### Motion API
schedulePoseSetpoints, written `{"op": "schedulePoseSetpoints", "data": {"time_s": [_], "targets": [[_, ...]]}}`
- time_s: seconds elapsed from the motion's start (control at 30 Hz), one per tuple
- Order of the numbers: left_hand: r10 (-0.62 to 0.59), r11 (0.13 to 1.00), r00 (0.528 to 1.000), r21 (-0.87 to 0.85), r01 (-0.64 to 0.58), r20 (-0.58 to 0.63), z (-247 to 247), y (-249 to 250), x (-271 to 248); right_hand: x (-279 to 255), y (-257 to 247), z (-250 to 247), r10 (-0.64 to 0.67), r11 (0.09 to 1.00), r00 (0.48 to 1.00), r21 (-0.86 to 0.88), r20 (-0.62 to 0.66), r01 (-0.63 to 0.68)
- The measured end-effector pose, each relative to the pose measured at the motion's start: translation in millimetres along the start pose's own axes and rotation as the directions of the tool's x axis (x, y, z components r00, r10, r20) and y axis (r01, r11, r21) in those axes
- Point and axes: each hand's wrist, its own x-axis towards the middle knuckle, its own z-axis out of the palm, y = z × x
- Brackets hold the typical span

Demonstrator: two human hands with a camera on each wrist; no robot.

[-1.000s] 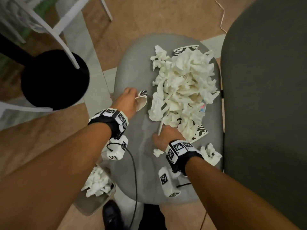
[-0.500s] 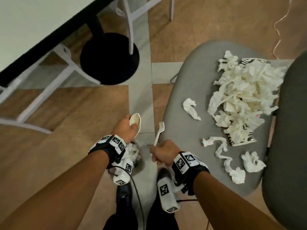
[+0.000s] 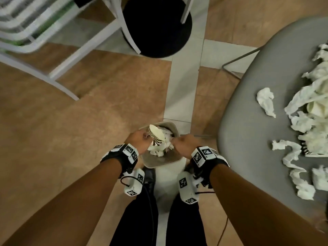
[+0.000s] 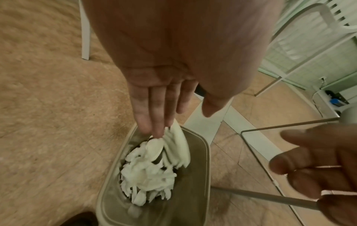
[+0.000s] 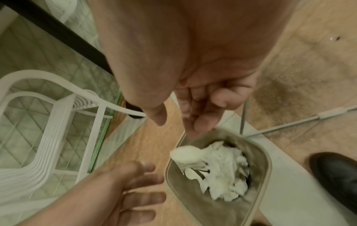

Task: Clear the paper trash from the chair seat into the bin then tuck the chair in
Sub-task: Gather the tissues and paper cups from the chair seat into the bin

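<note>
Head view looks steeply down from above; both wrist views (much closer) share the bin (image 4: 204, 160) below.

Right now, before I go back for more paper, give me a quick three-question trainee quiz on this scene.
1. True or false: the bin is empty.
2. Most loose paper trash lies on: A) the chair seat; B) the floor; C) a table.
3. Which hand is nearest the striped cup: the left hand or the right hand?

Key: 1 false; 2 A; 3 left.
</note>
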Motion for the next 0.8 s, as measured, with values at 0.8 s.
{"op": "schedulePoseSetpoints", "data": {"time_s": [0.8], "targets": [[0.552,0.538,0.806,0.646,-0.541,0.215,139.5,375.1,-4.0,-111.7,280.8,-225.8,0.164,0.983,0.766,0.037,-0.622,-0.181]]}}
